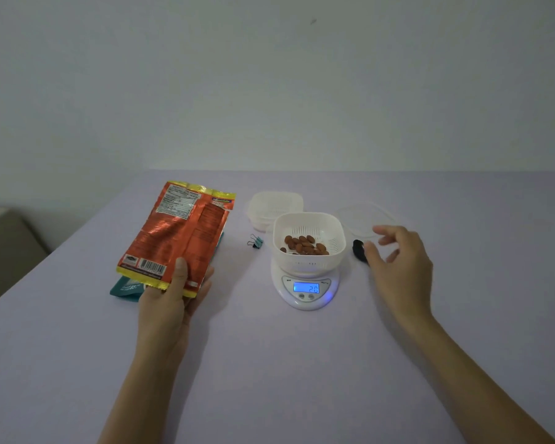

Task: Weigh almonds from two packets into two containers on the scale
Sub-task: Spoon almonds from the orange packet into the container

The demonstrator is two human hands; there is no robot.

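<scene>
A white round scale (305, 288) with a lit blue display stands mid-table. On it sits a white slotted container (309, 240) holding several almonds (303, 245). A second white container (274, 208) stands behind it to the left. My left hand (170, 302) grips the bottom edge of an orange and yellow packet (177, 233), thumb on its face, raised over a teal packet (125, 288) lying flat beneath. My right hand (398, 264) hovers right of the scale, fingers relaxed and empty, just beside a black clip (358, 248).
A teal binder clip (255, 242) lies on the table left of the scale. A clear lid (370, 219) lies behind my right hand. The table's left edge runs diagonally, with a grey seat (7, 248) beyond it. A plain wall backs the table.
</scene>
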